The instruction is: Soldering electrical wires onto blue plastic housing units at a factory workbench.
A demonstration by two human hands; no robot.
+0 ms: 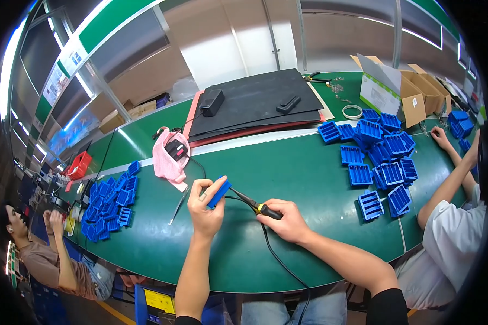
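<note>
My left hand (206, 210) is closed around a small blue plastic piece (219, 194), seen at an angle above the middle of the green table. A pair of needle-nose pliers (248, 201) with black and yellow handles is gripped in my right hand (288, 221). The tips of the pliers point at the blue piece's right end; whether they touch it I cannot tell. A thin black cable (276, 259) runs behind the pliers and down toward my lap. Left of my left hand lies a slim pen-like tool (179, 206).
Piles of blue slotted trays lie on the left (109, 201) and right (387, 147). A pink cloth (169, 162) holds a black device. Black sheets (249, 105) are stacked behind, with open cardboard boxes (423, 92) far right. Co-workers sit left (46, 249) and right (450, 238).
</note>
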